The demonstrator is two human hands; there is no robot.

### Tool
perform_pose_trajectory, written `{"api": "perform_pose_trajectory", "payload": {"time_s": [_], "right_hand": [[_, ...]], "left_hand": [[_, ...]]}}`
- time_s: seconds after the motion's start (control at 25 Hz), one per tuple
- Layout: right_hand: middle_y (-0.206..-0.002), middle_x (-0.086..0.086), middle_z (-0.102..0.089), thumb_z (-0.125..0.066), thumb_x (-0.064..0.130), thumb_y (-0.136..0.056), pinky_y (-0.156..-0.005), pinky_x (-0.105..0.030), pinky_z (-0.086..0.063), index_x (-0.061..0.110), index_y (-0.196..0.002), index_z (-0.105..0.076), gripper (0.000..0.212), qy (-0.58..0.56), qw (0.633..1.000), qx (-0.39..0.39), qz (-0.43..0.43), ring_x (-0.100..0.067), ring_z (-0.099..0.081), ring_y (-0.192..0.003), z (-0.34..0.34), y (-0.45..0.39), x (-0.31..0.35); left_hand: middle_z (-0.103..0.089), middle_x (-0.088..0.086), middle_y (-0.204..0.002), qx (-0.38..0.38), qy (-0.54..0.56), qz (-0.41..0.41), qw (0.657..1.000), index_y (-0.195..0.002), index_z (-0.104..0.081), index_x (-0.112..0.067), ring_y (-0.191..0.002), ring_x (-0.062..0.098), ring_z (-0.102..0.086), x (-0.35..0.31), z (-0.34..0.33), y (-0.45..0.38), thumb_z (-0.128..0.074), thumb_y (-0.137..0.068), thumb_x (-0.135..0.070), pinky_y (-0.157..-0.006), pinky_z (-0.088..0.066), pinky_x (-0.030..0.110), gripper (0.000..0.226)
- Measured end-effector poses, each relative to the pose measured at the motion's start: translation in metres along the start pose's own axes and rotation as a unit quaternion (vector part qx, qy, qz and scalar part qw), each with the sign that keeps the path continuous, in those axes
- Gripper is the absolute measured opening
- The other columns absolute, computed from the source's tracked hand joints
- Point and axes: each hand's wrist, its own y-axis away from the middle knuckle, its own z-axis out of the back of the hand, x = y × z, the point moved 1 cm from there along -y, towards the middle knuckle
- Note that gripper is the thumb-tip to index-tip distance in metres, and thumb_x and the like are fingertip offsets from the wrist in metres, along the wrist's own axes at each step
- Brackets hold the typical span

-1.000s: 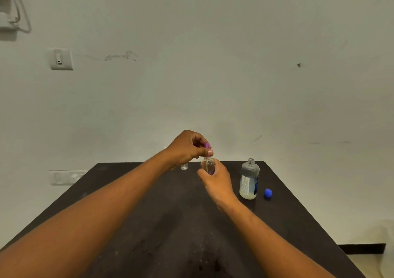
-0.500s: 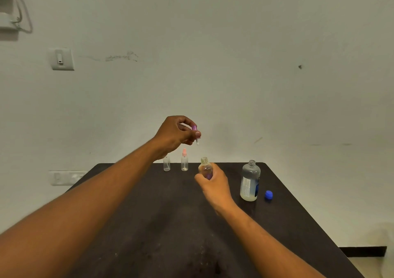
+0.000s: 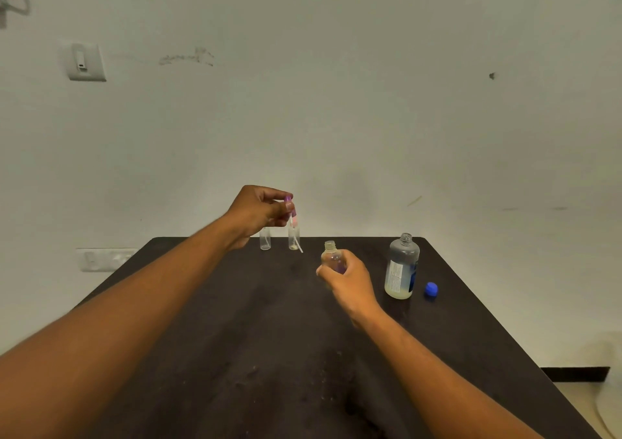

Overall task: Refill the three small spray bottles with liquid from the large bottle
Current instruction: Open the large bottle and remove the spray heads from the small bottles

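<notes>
My left hand (image 3: 259,211) pinches the purple spray head (image 3: 288,203), its tube hanging free. My right hand (image 3: 348,279) grips the uncapped small bottle (image 3: 331,258) above the table (image 3: 235,354). Large bottle (image 3: 401,267) just right, open; label print unreadable. Blue cap (image 3: 431,289) beside it, near the right edge.

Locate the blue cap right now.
The blue cap lies on the dark table, far right in the head view, just right of the open large bottle.
</notes>
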Motion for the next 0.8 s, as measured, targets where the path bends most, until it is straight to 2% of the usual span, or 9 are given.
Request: {"api": "perform_pose_trajectory", "payload": {"time_s": [0.08, 0.24, 0.52, 0.64, 0.8], "right_hand": [[-0.106, 0.009, -0.068, -0.078, 0.022, -0.085, -0.088, -0.028, -0.057, 0.026, -0.109, -0.067, 0.026, 0.009, 1.0, -0.003, 0.001, -0.012, -0.066, -0.097, -0.002, -0.007, -0.009], [-0.102, 0.007, -0.07, -0.084, 0.026, -0.081, -0.086, -0.03, -0.059, 0.024, -0.105, -0.069, 0.028, 0.038, 0.999, -0.001, -0.005, -0.013, -0.067, -0.096, -0.004, -0.023, -0.027], [-0.096, 0.009, -0.068, -0.088, 0.027, -0.078, -0.076, -0.023, -0.054, 0.021, -0.103, -0.068, 0.033, 0.106, 0.994, 0.007, -0.026, -0.01, -0.066, -0.088, -0.004, -0.047, -0.051], [-0.094, 0.01, -0.067, -0.089, 0.028, -0.077, -0.069, -0.015, -0.047, 0.022, -0.105, -0.067, 0.036, 0.132, 0.991, 0.011, -0.031, -0.006, -0.064, -0.085, -0.005, -0.054, -0.059], [-0.098, 0.007, -0.069, -0.089, 0.028, -0.077, -0.07, -0.016, -0.047, 0.021, -0.108, -0.069, 0.038, 0.155, 0.987, 0.017, -0.046, -0.008, -0.066, -0.089, -0.007, -0.06, -0.072]], "left_hand": [[-0.079, 0.013, -0.09, 0.006, -0.012, 0.013, 1.0, -0.12, -0.072, -0.002, -0.072, 0.017, -0.073, 0.013, -0.004, 0.0, -0.074, -0.09, -0.007, -0.078, -0.063, 0.034, 0.031], [-0.078, 0.013, -0.089, 0.013, -0.034, 0.039, 0.999, -0.113, -0.073, -0.006, -0.068, 0.017, -0.076, 0.04, -0.014, -0.002, -0.076, -0.089, -0.006, -0.07, -0.062, 0.027, 0.024], [-0.079, 0.014, -0.093, 0.045, -0.059, 0.086, 0.994, -0.107, -0.074, -0.002, -0.085, 0.023, -0.078, 0.099, -0.03, -0.02, -0.077, -0.088, -0.005, -0.075, -0.064, 0.031, 0.019], [-0.079, 0.013, -0.092, 0.054, -0.068, 0.094, 0.992, -0.106, -0.074, -0.003, -0.084, 0.021, -0.078, 0.118, -0.037, -0.027, -0.078, -0.087, -0.005, -0.074, -0.063, 0.029, 0.019], [-0.078, 0.013, -0.092, 0.059, -0.084, 0.107, 0.989, -0.106, -0.074, -0.002, -0.082, 0.02, -0.078, 0.14, -0.043, -0.033, -0.079, -0.086, -0.005, -0.071, -0.062, 0.027, 0.021]]}}
